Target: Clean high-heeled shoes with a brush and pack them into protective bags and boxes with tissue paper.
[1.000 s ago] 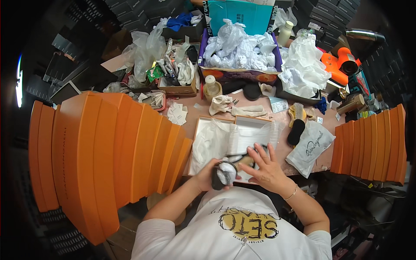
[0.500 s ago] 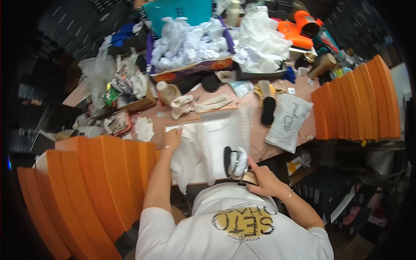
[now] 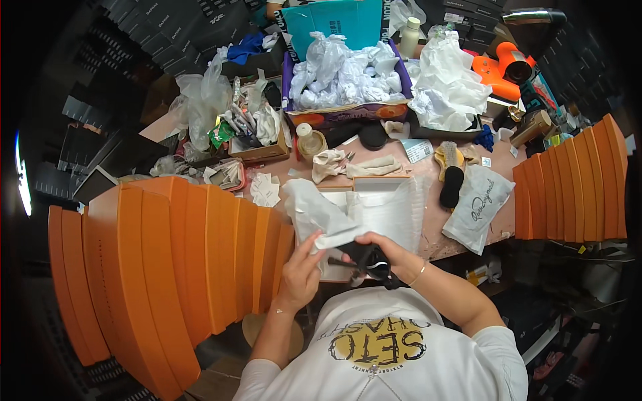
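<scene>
Left hand [image 3: 302, 267] bent up from the lower edge, fingers pinching the white tissue paper [image 3: 321, 217], right hand [image 3: 388, 250] curled around a black shoe [image 3: 366, 259], shoe low over the open white box [image 3: 381, 210], orange boxes [image 3: 167, 267] stacked beside the left arm

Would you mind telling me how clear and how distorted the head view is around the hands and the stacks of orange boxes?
Head view: even light, no strong glare; the left hand, right hand and the black shoe they hold are fairly sharp; the orange boxes bow strongly under fisheye distortion; the rim falls into dark vignette.
</scene>
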`<action>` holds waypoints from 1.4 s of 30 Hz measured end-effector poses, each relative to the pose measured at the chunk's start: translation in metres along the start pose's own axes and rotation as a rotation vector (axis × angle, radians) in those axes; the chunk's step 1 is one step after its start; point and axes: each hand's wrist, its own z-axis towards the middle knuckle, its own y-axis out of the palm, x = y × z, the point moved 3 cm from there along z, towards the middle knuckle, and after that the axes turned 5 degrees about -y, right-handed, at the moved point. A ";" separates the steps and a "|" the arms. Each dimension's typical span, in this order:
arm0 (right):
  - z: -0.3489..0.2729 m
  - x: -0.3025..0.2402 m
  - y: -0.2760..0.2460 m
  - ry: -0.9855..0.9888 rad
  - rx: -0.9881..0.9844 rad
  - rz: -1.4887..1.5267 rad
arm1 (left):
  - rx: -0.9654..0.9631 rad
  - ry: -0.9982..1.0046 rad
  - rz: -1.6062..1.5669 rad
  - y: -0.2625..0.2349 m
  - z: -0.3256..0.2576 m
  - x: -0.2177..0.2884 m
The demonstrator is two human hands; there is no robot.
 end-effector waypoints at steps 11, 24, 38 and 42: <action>-0.016 0.036 -0.022 -0.008 -0.373 0.492 | -0.276 -0.136 -0.048 0.010 0.005 -0.012; -0.030 0.027 -0.033 -0.097 -0.264 0.464 | -0.321 -0.004 -0.076 0.025 0.017 0.028; -0.011 -0.010 -0.015 -0.894 0.229 -0.644 | -0.391 0.667 -0.277 0.086 -0.028 0.099; -0.006 -0.007 -0.018 -0.912 0.232 -0.695 | -0.443 0.603 -0.359 0.081 -0.028 0.092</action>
